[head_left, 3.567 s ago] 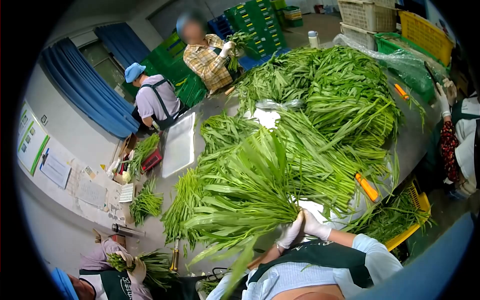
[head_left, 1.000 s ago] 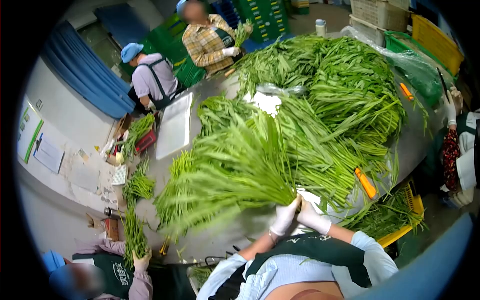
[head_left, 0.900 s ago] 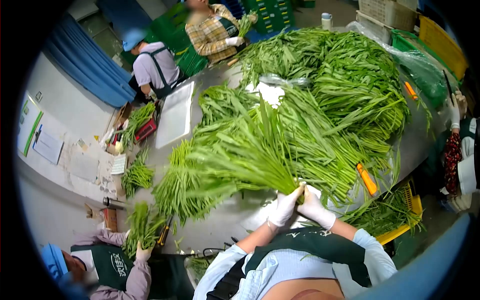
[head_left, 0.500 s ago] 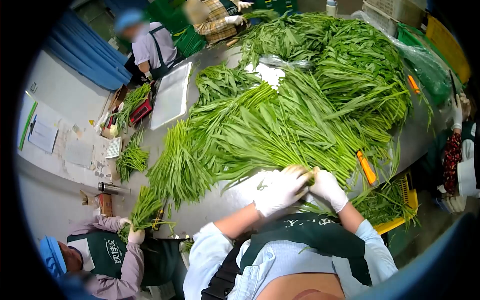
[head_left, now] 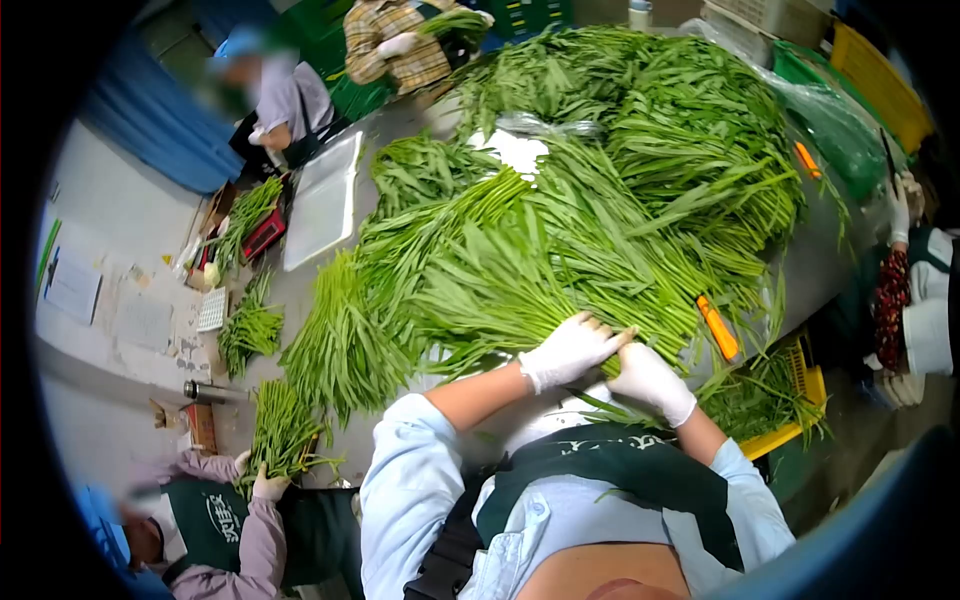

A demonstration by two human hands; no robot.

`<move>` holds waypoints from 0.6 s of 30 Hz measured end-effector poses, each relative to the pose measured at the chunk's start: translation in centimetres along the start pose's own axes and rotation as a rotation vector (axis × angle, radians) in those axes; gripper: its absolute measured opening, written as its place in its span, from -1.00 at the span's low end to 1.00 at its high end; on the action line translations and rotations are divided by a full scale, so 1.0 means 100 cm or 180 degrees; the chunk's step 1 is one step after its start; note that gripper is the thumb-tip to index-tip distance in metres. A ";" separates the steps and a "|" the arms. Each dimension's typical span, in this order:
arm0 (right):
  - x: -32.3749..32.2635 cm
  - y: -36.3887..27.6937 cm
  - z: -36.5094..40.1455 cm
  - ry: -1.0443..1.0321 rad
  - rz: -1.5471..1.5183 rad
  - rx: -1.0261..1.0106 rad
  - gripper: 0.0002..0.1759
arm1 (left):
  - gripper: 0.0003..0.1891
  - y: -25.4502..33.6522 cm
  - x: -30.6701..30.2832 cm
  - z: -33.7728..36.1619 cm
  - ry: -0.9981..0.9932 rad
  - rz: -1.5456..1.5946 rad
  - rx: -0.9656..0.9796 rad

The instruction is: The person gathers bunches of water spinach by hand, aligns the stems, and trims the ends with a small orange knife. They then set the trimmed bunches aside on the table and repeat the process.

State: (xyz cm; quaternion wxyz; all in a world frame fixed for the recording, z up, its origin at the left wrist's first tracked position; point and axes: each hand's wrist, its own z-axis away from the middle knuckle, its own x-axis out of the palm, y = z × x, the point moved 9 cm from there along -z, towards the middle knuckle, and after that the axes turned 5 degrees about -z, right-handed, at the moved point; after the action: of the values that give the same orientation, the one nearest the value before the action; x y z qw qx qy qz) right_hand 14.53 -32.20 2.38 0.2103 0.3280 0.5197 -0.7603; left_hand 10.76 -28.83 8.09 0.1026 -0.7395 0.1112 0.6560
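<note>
In front of my body both hands, in white gloves, are at the stem end of a bunch of water spinach (head_left: 500, 305), long green stems with narrow leaves pointing away to the left. My left hand (head_left: 568, 352) lies over the stems with its fingers wrapped round them. Close beside it, my right hand (head_left: 652, 382) is closed at the cut ends, its thumb near my left fingertips. The part of the stems between my palms is hidden. Beyond lies a large heap of water spinach (head_left: 690, 130) on the metal table (head_left: 385, 440).
An orange-handled knife (head_left: 717, 328) lies right of my hands; another orange tool (head_left: 807, 160) is farther back. A yellow crate (head_left: 785, 437) of greens stands at the lower right. Co-workers handle greens at the lower left (head_left: 262, 485) and far side. A white tray (head_left: 325, 205) lies left.
My left hand has moved up onto the stems and closed round them, with the bunch drawn together. The view has shifted slightly. The co-worker at the far side has lifted a bunch.
</note>
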 end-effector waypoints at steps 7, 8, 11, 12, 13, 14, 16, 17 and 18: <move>-0.043 -0.031 0.023 0.0499 -0.1358 -0.0939 -0.34 | -0.89 -0.011 -0.018 0.008 -0.0413 -0.0121 -0.0532; -0.057 -0.021 0.029 0.0435 -0.1767 -0.0492 -0.38 | -0.87 -0.020 -0.023 0.015 -0.0601 -0.0094 -0.0640; -0.117 0.050 0.050 0.1947 -0.1428 0.0220 -0.71 | -0.82 -0.029 -0.055 0.029 -0.1560 0.0123 -0.0961; -0.127 0.083 0.056 0.2311 -0.0456 0.0608 -0.72 | -0.77 -0.030 -0.056 0.033 -0.2029 0.0443 -0.1139; -0.124 0.110 0.055 0.2249 0.0156 0.0750 -0.75 | -0.69 -0.028 -0.055 0.038 -0.2371 0.1212 -0.1376; -0.113 0.137 0.054 0.2122 0.0653 0.1068 -0.69 | -0.66 -0.028 -0.038 0.044 -0.2396 0.1832 -0.1386; -0.095 0.163 0.052 0.2150 0.0841 0.1107 -0.62 | -0.62 -0.022 -0.004 0.045 -0.2248 0.2873 -0.1258; -0.090 0.168 0.055 0.2162 0.0928 0.1136 -0.58 | -0.78 -0.007 -0.003 0.036 -0.2211 0.3598 -0.1399; -0.081 0.181 0.053 0.1899 0.0636 0.1141 -0.50 | -0.80 0.001 -0.002 0.027 -0.2161 0.3991 -0.1562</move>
State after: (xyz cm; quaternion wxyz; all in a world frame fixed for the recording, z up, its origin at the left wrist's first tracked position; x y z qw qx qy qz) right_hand 30.68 -44.02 -2.29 0.0618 0.6162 0.3821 -0.6859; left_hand 8.12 -28.12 7.93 -0.4290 -0.2965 0.3243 0.7892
